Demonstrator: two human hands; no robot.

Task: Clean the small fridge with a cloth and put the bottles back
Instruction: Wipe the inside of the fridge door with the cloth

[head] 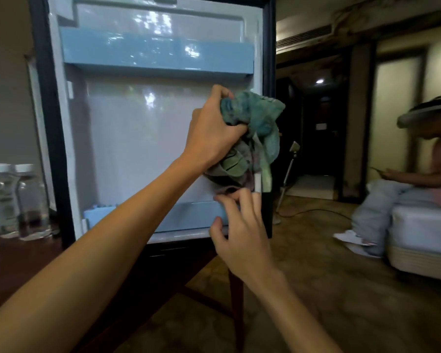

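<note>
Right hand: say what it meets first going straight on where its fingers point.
Probably the cloth, whose lower end hangs just beyond the right hand; the left hand grips it higher up.

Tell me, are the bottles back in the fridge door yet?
No, the bottles stand on the table left of the fridge door.

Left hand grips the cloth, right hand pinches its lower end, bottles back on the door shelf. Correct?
No. The head view shows the bottles on the table left of the fridge door, not on its shelf; left hand grips the cloth, right hand pinches its lower end.
</note>
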